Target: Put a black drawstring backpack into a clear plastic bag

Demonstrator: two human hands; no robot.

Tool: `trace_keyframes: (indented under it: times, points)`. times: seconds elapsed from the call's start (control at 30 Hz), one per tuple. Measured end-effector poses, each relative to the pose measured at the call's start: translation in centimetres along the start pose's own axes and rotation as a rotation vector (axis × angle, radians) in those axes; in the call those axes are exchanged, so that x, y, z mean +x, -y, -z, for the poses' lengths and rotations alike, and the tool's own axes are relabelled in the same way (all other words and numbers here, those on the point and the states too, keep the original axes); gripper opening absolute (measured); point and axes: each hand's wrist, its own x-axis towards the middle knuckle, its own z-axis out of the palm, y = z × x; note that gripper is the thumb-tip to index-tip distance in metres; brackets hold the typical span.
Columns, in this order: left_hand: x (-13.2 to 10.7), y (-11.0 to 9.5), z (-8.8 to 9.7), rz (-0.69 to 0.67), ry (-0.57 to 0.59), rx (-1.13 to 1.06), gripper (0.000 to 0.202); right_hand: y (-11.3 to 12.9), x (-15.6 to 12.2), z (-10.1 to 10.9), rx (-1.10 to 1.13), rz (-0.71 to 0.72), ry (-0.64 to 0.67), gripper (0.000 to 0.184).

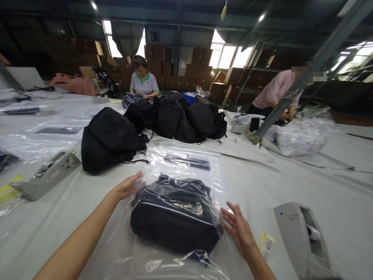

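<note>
A black fabric bag (177, 227) lies in front of me inside a large clear plastic bag (151, 268). A dark printed strip shows on the plastic bag's far part. My left hand (128, 187) is at the left side of the plastic, one finger stretched forward and the others partly covered by the film; it looks open. At the right side, my right hand (237, 225) is open with its fingers spread, their tips at or touching the plastic beside the black bag.
Several black drawstring bags (171, 118) are heaped ahead, with one (109, 140) nearer on the left. Grey tape dispensers stand left (51, 175) and right (303, 237). A slanted metal post (309, 66) rises at right. Two people work across the table, near crumpled plastic (305, 130).
</note>
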Motion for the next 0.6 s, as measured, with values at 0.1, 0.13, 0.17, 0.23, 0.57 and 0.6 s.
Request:
trace_keyframes:
  times: [0.1,0.13,0.17,0.23,0.57,0.6]
  points:
    - [-3.1,0.4,1.4,0.045,-0.111,0.013,0.089,-2.4,-3.0,3.0,0.076,-0.062,-0.003,0.093]
    - [-4.3,0.8,1.9,0.045,-0.149,0.017,0.092,-3.2,-3.7,3.6,0.098,-0.109,0.014,0.095]
    - [-5.4,1.2,2.4,0.044,-0.176,0.023,0.094,-3.9,-4.1,4.0,0.113,-0.158,0.044,0.097]
    - [-7.0,1.8,3.0,0.03,-0.215,0.046,0.097,-4.4,-4.2,3.6,0.137,-0.204,0.09,0.1]
    - [-0.8,-8.7,-6.9,-0.476,-0.093,0.358,0.038,0.0,-1.1,-1.7,-0.104,0.022,0.03,0.064]
    - [0.0,-8.8,-9.1,-0.48,0.01,0.368,0.035,0.0,-1.5,-1.9,-0.124,0.053,0.065,0.06]
